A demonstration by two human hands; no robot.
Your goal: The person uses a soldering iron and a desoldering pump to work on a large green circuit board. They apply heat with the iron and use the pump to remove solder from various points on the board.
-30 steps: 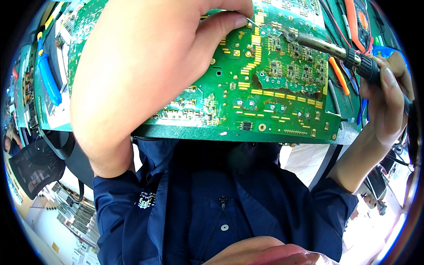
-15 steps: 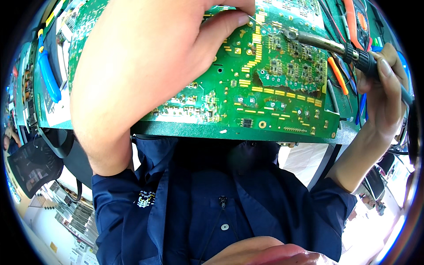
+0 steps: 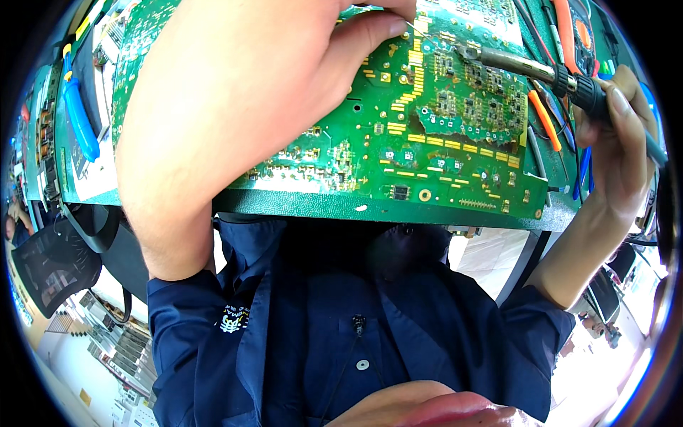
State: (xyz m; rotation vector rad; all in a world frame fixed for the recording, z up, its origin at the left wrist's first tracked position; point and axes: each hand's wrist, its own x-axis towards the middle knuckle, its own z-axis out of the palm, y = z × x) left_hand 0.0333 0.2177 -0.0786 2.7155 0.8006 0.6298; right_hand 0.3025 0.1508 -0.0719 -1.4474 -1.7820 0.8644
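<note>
A large green circuit board (image 3: pixel 370 146) lies on the bench in front of me. My left hand (image 3: pixel 306 78) reaches over its left part, thumb and finger pinching a thin silvery wire (image 3: pixel 417 30) that looks like solder. The wire points toward the tip of a soldering iron (image 3: pixel 518 64). My right hand (image 3: pixel 620 132) grips that iron by its dark handle from the right. The iron's tip is on or just above the small parts at the board's upper right; contact is too small to tell. My left forearm hides much of the board's left side.
Blue-handled pliers or cutters (image 3: pixel 80 121) lie at the left. Right of the board are an orange-handled tool (image 3: pixel 545 121), an orange-cased meter (image 3: pixel 585 39) and several cables. The green bench edge (image 3: pixel 299 202) runs along the front. A black mesh chair (image 3: pixel 57 267) stands lower left.
The board and bench edge appear slightly higher in the picture. My left fingertips have shifted a little up and right with the wire. The iron's tip stays in nearly the same place.
</note>
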